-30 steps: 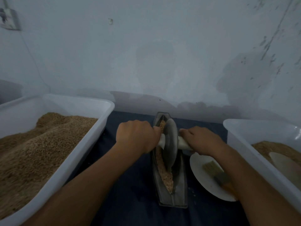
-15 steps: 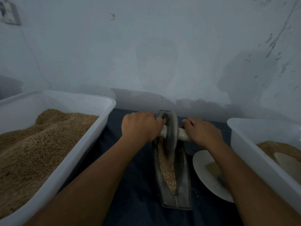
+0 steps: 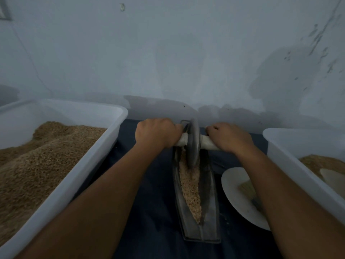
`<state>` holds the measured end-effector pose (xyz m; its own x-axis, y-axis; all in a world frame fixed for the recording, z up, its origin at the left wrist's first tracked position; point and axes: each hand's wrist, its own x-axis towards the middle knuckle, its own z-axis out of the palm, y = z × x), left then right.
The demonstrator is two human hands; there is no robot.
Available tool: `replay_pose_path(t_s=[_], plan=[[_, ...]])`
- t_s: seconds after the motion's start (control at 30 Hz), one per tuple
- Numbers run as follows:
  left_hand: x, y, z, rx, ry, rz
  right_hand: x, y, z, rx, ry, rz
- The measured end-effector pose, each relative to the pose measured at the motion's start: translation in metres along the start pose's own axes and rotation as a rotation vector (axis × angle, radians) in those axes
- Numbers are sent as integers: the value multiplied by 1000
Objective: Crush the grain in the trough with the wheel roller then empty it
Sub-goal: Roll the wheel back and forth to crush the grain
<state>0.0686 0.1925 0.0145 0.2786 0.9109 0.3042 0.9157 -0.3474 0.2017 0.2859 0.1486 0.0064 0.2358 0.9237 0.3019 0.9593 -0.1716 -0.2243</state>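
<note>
Large white plastic tub (image 3: 61,186) sat at 9 o'clock, heaped with brown whole grain (image 3: 37,159). Left hand (image 3: 156,132) at centre, fingers curled tight round the left end of the pale wooden axle handle (image 3: 182,141). Grey metal wheel roller (image 3: 193,144) stood upright between the hands, its rim down in the far end of the narrow boat-shaped metal trough (image 3: 210,193), toward 12 o'clock. Pale crushed grain (image 3: 190,186) lay along the trough's groove from the wheel back toward 6 o'clock. Trough rested on dark blue cloth (image 3: 153,202). Right hand (image 3: 229,136) clamped round the handle's right end, knuckles up. At 4 o'clock, a round white plate (image 3: 235,186) just beside the trough, a straw-bristled brush (image 3: 248,189) lying on it. At 3 o'clock, second white plastic tub (image 3: 291,157) holding brown grain and a pale scoop (image 3: 334,178).
</note>
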Motion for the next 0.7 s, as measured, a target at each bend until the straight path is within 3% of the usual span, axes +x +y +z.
replay_pose_path(t_s=[0.17, 0.7], plan=[[8, 4, 0, 20, 28, -5, 11, 5, 2, 20, -62, 27], [-6, 5, 3, 25, 120, -14, -6, 2, 0, -24, 34, -6]])
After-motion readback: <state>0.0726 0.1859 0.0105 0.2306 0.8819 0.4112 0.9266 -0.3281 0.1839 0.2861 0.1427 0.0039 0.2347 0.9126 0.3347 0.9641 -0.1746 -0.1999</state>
